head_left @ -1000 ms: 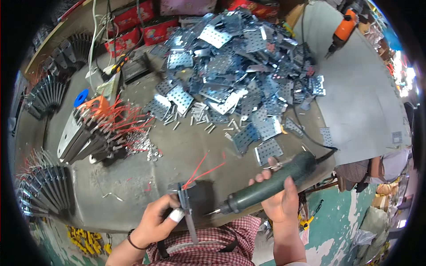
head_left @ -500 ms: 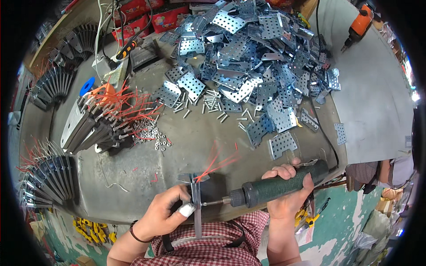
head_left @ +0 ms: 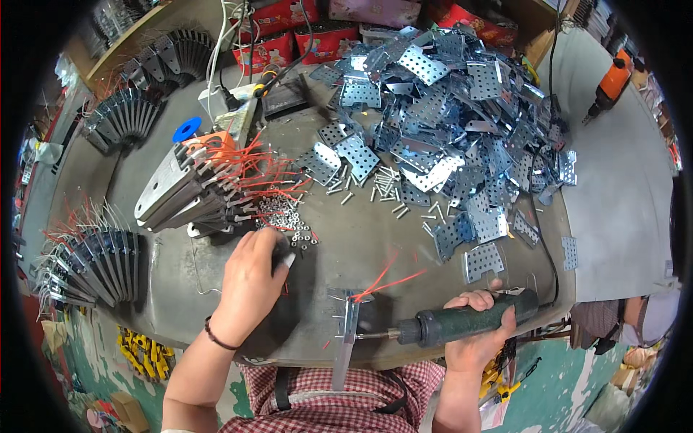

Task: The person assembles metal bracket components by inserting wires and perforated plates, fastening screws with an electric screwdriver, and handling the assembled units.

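Holding one dark green powered screwdriver (head_left: 469, 326) at lower right of frame: right hand (head_left: 473, 339), grip clamped around its body, bit against one upright metal bracket (head_left: 346, 339) at lower centre on the worktop (head_left: 390, 245). Two red wires (head_left: 386, 278) sprout from the bracket top. Left hand (head_left: 253, 278), left of centre, fingers down on one scatter of small nuts (head_left: 285, 216); grip state can't tell. One big heap of perforated plates (head_left: 447, 108) upper right, too many to count. One orange drill (head_left: 610, 86) far upper right.
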Demonstrator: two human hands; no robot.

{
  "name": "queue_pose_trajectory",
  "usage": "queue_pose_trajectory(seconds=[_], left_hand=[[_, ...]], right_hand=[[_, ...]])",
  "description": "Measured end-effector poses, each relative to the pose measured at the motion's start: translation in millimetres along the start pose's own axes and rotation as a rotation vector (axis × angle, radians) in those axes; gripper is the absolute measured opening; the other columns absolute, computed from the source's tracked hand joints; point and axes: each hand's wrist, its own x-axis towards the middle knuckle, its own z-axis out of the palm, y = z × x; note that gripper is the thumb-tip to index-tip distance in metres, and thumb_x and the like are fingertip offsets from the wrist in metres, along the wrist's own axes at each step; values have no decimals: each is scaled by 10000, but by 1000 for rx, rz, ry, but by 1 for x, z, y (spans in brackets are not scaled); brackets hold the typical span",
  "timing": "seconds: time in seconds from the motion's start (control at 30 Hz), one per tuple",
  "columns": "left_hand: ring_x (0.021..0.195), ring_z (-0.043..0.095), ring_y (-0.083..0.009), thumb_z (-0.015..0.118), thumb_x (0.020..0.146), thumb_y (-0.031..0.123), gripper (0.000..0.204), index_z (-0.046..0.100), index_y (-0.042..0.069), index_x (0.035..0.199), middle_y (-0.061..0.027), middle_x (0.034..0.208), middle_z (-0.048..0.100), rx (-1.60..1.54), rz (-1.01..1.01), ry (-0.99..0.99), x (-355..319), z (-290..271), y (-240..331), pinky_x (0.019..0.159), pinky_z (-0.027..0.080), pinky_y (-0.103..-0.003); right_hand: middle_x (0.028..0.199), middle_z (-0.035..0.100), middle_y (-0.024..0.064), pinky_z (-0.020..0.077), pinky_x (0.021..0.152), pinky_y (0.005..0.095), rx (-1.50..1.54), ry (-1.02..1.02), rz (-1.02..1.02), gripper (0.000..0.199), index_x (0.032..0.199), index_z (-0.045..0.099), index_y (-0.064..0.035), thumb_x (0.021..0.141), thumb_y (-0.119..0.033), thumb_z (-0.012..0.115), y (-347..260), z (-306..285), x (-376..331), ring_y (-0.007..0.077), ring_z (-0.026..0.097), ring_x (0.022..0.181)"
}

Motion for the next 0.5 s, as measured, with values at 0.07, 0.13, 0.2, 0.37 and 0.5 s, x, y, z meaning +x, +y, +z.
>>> queue_pose_trajectory(seconds=[0.07, 0.13, 0.2, 0.37, 0.5], left_hand=[[788, 525, -331, 613, 642, -40, 236, 506, 12, 846, -134, 806, 537, 92, 143, -49, 5, 2, -1, 683, 441, -384], [786, 520, -327, 609, 627, -46, 243, 506, 15, 839, -131, 798, 532, 111, 204, -70, 8, 3, 1, 680, 438, -390], [779, 546, -299, 621, 640, -43, 230, 503, 14, 829, -126, 824, 555, 194, 279, -148, 9, 1, 2, 682, 451, -355], [889, 562, -140, 651, 756, -11, 206, 464, 35, 828, -105, 913, 604, -1176, -421, -410, -34, -6, 11, 775, 463, -301], [879, 560, -166, 649, 754, -35, 234, 441, 52, 817, -123, 907, 595, -1376, -457, -436, -47, -7, 24, 795, 457, -317]], right_hand=[[787, 500, -18, 400, 838, 368, 3, -8, -1, 437, 1133, 480, -143, 757, -276, 660, 1, 0, 1, 127, 498, 787], [787, 501, -17, 401, 838, 366, 2, -20, 5, 439, 1135, 478, -141, 759, -274, 660, 0, 1, 1, 127, 500, 797], [790, 503, -16, 399, 841, 365, -1, -19, 9, 436, 1134, 480, -140, 760, -274, 660, 0, 0, 1, 128, 498, 799], [802, 513, -12, 392, 851, 363, 7, -16, 16, 424, 1124, 486, -138, 763, -274, 662, 3, 2, 2, 130, 497, 800], [808, 523, -5, 388, 858, 369, 32, -27, 30, 406, 1109, 493, -134, 764, -265, 661, 4, 3, 2, 138, 501, 805]])
